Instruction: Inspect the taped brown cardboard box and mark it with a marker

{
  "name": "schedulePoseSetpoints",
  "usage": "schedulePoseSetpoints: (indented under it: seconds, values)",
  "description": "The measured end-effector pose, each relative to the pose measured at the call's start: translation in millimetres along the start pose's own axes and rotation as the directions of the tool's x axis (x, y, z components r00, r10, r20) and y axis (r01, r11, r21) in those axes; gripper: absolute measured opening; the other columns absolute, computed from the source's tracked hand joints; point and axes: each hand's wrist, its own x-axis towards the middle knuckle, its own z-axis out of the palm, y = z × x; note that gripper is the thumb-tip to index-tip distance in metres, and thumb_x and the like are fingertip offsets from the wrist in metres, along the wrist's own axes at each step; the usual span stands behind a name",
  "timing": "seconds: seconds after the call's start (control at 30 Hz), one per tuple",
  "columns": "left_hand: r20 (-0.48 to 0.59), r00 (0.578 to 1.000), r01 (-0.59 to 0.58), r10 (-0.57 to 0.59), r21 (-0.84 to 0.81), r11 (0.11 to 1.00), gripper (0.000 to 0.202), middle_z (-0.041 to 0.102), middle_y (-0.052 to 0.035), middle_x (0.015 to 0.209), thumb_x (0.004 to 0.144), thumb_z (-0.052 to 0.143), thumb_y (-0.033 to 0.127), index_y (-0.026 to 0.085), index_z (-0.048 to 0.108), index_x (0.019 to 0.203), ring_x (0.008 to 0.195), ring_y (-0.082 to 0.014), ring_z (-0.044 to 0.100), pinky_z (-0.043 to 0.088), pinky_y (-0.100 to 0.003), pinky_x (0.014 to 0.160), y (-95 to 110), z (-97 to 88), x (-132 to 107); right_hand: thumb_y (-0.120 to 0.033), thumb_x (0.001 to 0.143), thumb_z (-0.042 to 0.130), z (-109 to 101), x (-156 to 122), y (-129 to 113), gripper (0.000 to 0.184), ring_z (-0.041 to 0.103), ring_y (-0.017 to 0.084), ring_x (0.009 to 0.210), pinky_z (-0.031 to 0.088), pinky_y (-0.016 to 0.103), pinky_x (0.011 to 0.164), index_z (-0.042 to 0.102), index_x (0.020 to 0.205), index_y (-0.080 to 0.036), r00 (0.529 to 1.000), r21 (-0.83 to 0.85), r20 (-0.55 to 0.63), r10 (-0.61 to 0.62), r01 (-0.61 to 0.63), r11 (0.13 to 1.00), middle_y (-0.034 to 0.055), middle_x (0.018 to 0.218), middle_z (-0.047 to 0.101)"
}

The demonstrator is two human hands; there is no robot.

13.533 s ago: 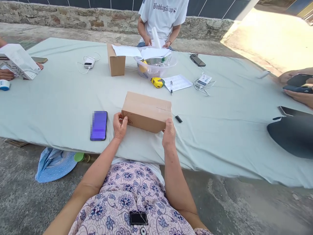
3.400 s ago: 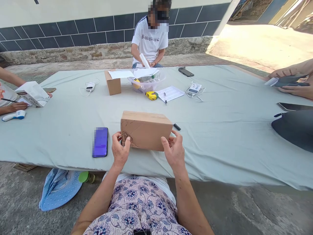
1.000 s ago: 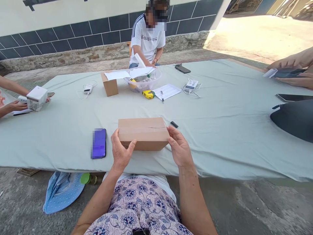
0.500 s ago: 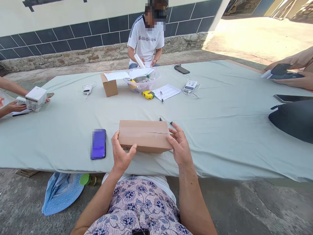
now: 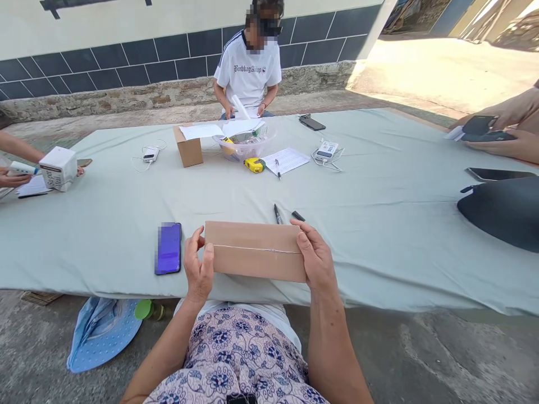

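Observation:
A brown cardboard box (image 5: pixel 255 264) is held between my two hands, near the table's front edge. A seam runs lengthwise across the face turned toward me. My left hand (image 5: pixel 199 268) grips the left end, thumb on the front face. On the right end, my right hand (image 5: pixel 316 255) is closed with its thumb on the near face and its other fingers partly hidden behind. Just beyond the box lie a black marker (image 5: pixel 278 214) and its black cap (image 5: pixel 298 216). A phone with a purple screen (image 5: pixel 168 248) rests left of my left hand.
On the covered table (image 5: pixel 387 224) stand a clear plastic basin (image 5: pixel 244 150), a small open carton (image 5: pixel 190 152), a yellow tape measure (image 5: pixel 255 164) and a power bank (image 5: pixel 327 149). A black rounded case (image 5: pixel 501 212) sits at right. One person sits opposite; others' hands work at both sides.
The box has come toward me and tilted, so its seamed face turns more to me. The marker and cap are now uncovered. Both hands have shifted their hold on its ends.

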Motion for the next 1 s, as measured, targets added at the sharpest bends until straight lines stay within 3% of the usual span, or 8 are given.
schedulePoseSetpoints:
  seconds: [0.13, 0.33, 0.47, 0.63, 0.77, 0.87, 1.0]
  values:
    - [0.04, 0.998, 0.036, -0.039, 0.074, 0.997, 0.059, 0.063, -0.0101, 0.109, 0.097, 0.048, 0.062, 0.02, 0.062, 0.136, 0.102, -0.0245, 0.06, 0.049, -0.039, 0.092, 13, -10.2, 7, -0.062, 0.088, 0.066, 0, -5, -1, 0.044, 0.052, 0.018, 0.083, 0.044, 0.031, 0.076, 0.073, 0.116, -0.028, 0.996, -0.03, 0.023, -0.09, 0.091, 0.995, 0.0034, 0.1, 0.061]
    - [-0.039, 0.995, 0.09, -0.095, -0.121, 0.989, 0.053, 0.063, -0.0068, 0.105, 0.091, 0.059, 0.069, 0.02, 0.059, 0.113, 0.094, -0.0199, 0.061, 0.05, -0.032, 0.083, 16, -10.1, 12, -0.046, 0.09, 0.065, 4, -7, -7, 0.026, 0.055, 0.018, 0.086, 0.051, 0.032, 0.077, 0.07, 0.105, -0.025, 0.966, -0.056, 0.088, -0.242, 0.247, 0.967, 0.0032, 0.096, 0.056]
    - [-0.046, 0.991, 0.117, -0.124, -0.141, 0.983, 0.044, 0.055, -0.0016, 0.089, 0.089, 0.063, 0.063, 0.021, 0.053, 0.092, 0.082, -0.0166, 0.056, 0.047, -0.029, 0.076, 10, -6.6, 14, -0.049, 0.089, 0.062, 9, -6, -5, 0.027, 0.057, 0.02, 0.086, 0.052, 0.034, 0.074, 0.065, 0.09, -0.022, 0.976, -0.16, 0.109, -0.186, 0.202, 0.966, 0.0048, 0.092, 0.058]
    - [0.01, 0.981, 0.192, -0.192, -0.119, 0.974, 0.034, 0.051, -0.0003, 0.087, 0.085, 0.068, 0.05, 0.022, 0.049, 0.09, 0.084, -0.0167, 0.055, 0.047, -0.03, 0.081, 0, -2.8, 13, -0.056, 0.085, 0.061, 13, -5, 1, 0.034, 0.058, 0.021, 0.082, 0.053, 0.038, 0.074, 0.059, 0.081, -0.022, 0.992, -0.305, 0.072, -0.108, 0.125, 0.944, 0.0055, 0.087, 0.06]
    - [0.012, 0.98, 0.2, -0.2, -0.111, 0.973, 0.029, 0.051, -0.0003, 0.087, 0.087, 0.065, 0.045, 0.022, 0.048, 0.092, 0.084, -0.0166, 0.055, 0.049, -0.031, 0.081, -1, -0.4, 11, -0.059, 0.083, 0.061, 14, -6, 3, 0.038, 0.06, 0.023, 0.087, 0.056, 0.041, 0.077, 0.062, 0.09, -0.021, 0.997, -0.344, 0.045, -0.064, 0.075, 0.936, 0.0081, 0.095, 0.062]
    - [0.008, 0.979, 0.203, -0.204, -0.083, 0.976, 0.028, 0.054, -0.0022, 0.093, 0.087, 0.066, 0.044, 0.023, 0.048, 0.094, 0.088, -0.0176, 0.058, 0.052, -0.034, 0.085, 3, 3.7, 7, -0.062, 0.082, 0.061, 19, -9, 4, 0.049, 0.061, 0.029, 0.103, 0.057, 0.046, 0.084, 0.064, 0.109, -0.021, 0.995, -0.426, 0.022, -0.094, 0.094, 0.9, 0.0135, 0.112, 0.063]
    - [0.027, 0.987, 0.159, -0.161, 0.044, 0.986, 0.046, 0.057, -0.0086, 0.112, 0.081, 0.071, 0.043, 0.022, 0.052, 0.117, 0.106, -0.0242, 0.061, 0.054, -0.043, 0.094, 8, 10.5, 0, -0.071, 0.085, 0.058, 29, -13, 9, 0.065, 0.054, 0.036, 0.124, 0.052, 0.055, 0.099, 0.061, 0.125, -0.02, 0.984, -0.593, 0.026, -0.178, 0.158, 0.789, 0.0184, 0.124, 0.062]
